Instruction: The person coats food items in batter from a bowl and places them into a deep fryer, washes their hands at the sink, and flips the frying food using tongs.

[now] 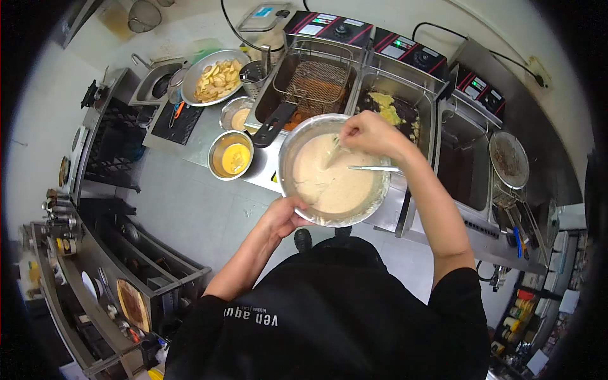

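**Left hand (pixel 286 216) holds a big, round, silver metal bowl (pixel 289 166)**

Most of the left fingers hide under the bowl; the thumb grips its near left rim. Thick, cream-coloured batter (pixel 335 190) covers the low end of a thin, shiny metal handle (pixel 372 168). The right hand (pixel 367 132) is above the bowl's far side, fingertips pinched on a pale, wet strip (pixel 332 154). Whether that strip is food or just batter is hard to tell.
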`<state>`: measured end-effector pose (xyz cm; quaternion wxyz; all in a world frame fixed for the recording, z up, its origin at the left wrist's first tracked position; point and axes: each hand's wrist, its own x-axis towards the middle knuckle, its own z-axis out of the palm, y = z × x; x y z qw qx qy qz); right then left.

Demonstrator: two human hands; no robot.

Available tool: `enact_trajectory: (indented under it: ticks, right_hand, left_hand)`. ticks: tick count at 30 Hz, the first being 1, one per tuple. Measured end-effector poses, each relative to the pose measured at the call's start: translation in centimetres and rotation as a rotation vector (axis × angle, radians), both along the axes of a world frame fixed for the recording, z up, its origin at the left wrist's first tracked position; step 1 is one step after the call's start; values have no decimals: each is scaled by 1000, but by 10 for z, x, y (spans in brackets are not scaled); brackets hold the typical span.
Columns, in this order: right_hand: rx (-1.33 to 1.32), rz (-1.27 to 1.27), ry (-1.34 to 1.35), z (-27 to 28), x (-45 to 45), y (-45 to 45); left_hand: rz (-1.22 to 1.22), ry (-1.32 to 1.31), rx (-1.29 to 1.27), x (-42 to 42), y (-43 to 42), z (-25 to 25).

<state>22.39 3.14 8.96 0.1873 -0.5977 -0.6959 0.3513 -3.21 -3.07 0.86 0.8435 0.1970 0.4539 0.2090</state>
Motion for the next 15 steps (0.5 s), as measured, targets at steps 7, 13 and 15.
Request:
enact_trajectory:
  ticks: [7, 13, 15]
  right_hand:
    - [-106, -44, 153, 17, 22, 6]
    - [-195, -152, 102, 19, 28, 7]
    - [-150, -147, 71, 14, 33, 9]
  left_hand:
    - [-63, -82, -5, 8, 12, -3]
    - [-95, -89, 8, 12, 17, -8]
    - [-82, -89, -6, 13, 18, -7]
